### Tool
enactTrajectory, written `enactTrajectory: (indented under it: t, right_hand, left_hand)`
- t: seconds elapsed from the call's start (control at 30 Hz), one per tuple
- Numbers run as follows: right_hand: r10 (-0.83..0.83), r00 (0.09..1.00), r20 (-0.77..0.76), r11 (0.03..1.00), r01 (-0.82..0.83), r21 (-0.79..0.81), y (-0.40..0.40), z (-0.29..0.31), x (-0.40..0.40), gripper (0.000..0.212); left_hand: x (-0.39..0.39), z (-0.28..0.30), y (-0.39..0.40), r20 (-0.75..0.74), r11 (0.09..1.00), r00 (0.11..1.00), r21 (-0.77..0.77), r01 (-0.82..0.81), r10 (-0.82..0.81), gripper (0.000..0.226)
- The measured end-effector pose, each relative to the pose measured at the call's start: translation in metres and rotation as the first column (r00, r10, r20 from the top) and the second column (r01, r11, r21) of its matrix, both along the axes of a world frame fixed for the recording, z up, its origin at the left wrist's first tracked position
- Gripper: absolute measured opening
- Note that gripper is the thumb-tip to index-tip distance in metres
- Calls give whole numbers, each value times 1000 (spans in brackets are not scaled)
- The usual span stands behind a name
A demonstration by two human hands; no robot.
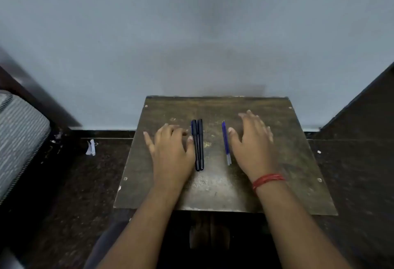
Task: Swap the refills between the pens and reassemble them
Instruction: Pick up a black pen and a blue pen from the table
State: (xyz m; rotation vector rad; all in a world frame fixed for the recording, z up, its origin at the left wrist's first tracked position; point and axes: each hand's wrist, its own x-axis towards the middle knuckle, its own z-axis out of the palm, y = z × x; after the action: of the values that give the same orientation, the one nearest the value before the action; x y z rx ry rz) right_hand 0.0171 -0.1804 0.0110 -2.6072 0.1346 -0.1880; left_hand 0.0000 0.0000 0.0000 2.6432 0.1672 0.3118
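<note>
On the bench (277, 183), two dark pens (197, 145) are lying between the left hand (170, 151) and the refills (226, 143) beside the right hand (251, 147), both hands spreading empty, so pinching one refill singly seems wisest.

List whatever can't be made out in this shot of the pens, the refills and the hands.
- Head view: the two dark pens lie side by side; whether refills are inside is hidden by their opaque barrels.
- The blue refills lie so close together that their count is unclear.
- The right hand is motion-blurred; its finger contact with the worn wooden table is unclear.
- The left hand: touching the pens or just beside them, uncertain.
</note>
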Motion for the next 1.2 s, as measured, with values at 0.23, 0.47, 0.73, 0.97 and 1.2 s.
enactTrajectory:
  t: [0.23, 0.47, 0.73, 0.97, 1.2]
  right_hand:
    - [5, 987, 162, 998, -15, 57, -1, -6, 25, 35]
    - [-30, 982, 186, 990, 4, 142, -1, 0, 19, 31]
    - [-20, 988, 154, 985, -7, 171, -6, -3, 19, 28]
    - [-47, 991, 127, 939, 0, 343, -6, 0, 19, 19]
    - [82, 994, -67, 511, 16, 859, 6, 1, 17, 22]
  left_hand:
    - [21, -9, -6, 2, 999, 1000, 48, 3, -3, 17]
    - [18, -10, -2, -106, 994, 994, 107, 29, -17, 19]
    - [18, -12, 6, -116, 987, 992, 156, -33, 52, 22]
    - [13, 7, -4, 133, 979, 991, -199, 30, -3, 14]
    - [3, 11, -26, 69, 901, 978, -381, 206, -195, 7]
